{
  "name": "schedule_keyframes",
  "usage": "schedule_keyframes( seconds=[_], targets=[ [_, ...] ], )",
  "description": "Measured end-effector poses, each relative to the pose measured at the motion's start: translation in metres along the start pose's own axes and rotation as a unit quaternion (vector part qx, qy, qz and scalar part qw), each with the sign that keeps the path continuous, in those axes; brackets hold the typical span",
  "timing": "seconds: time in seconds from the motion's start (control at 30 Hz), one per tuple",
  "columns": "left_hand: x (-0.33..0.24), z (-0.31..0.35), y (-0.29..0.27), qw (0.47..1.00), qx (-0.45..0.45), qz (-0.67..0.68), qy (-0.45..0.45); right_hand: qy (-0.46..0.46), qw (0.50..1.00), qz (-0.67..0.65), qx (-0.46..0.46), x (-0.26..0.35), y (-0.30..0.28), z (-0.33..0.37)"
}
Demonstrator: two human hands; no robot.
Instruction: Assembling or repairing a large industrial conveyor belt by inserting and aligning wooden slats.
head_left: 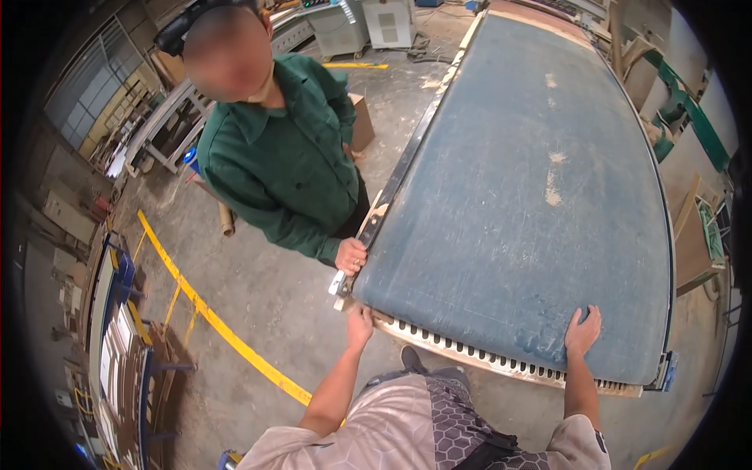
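A wide conveyor with a grey-blue belt (pixel 486 188) stretches away in front of me. Its surface has scuffs and pale dusty patches. Below the belt's near end runs a pale slotted metal edge (pixel 470 354). My left hand (pixel 359 327) is closed round the near left corner of the frame, its fingertips partly hidden. Flat on the belt near its front right lies my right hand (pixel 583 333), open, thumb apart from the fingers, holding nothing. Another person's hand (pixel 351 256) rests on the conveyor's left side rail (pixel 385 211), just beyond my left hand.
A person in a green shirt (pixel 286 157) stands close on the conveyor's left. Yellow floor lines (pixel 227 333) curve across the concrete. A rack of panels (pixel 121 360) is at the far left. Green ducting (pixel 674 110) and a wooden box (pixel 697 243) stand on the right.
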State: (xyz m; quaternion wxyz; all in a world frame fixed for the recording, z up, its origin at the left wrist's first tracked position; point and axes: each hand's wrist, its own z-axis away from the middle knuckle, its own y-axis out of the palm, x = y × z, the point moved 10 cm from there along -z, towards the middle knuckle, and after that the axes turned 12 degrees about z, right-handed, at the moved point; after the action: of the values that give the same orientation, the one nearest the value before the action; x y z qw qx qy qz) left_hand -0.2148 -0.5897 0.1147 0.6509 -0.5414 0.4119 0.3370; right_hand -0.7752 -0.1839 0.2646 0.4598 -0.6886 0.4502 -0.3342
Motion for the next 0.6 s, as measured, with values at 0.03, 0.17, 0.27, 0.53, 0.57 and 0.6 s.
schedule_keyframes(
  seconds=[0.03,0.17,0.27,0.53,0.57,0.6],
  targets=[
    [-0.008,0.000,0.004,0.999,-0.006,-0.014,0.037,0.006,1.000,-0.003,-0.002,0.001,-0.005,0.002],
    [0.009,-0.003,-0.057,0.984,-0.164,-0.038,0.052,0.003,1.000,-0.012,0.004,0.000,-0.002,0.000],
    [0.005,-0.012,-0.112,0.977,-0.207,0.000,0.044,0.014,1.000,0.009,0.001,-0.008,-0.004,0.007],
    [-0.034,-0.002,-0.117,0.972,-0.221,0.025,0.073,0.014,0.999,0.010,0.033,-0.012,0.009,0.002],
    [-0.031,-0.008,-0.099,0.983,-0.178,0.008,0.040,0.009,1.000,0.010,0.026,-0.013,0.012,0.002],
    [-0.025,-0.008,-0.078,0.991,-0.135,-0.009,0.005,0.007,0.999,0.015,0.030,-0.011,0.015,0.002]
  ],
)
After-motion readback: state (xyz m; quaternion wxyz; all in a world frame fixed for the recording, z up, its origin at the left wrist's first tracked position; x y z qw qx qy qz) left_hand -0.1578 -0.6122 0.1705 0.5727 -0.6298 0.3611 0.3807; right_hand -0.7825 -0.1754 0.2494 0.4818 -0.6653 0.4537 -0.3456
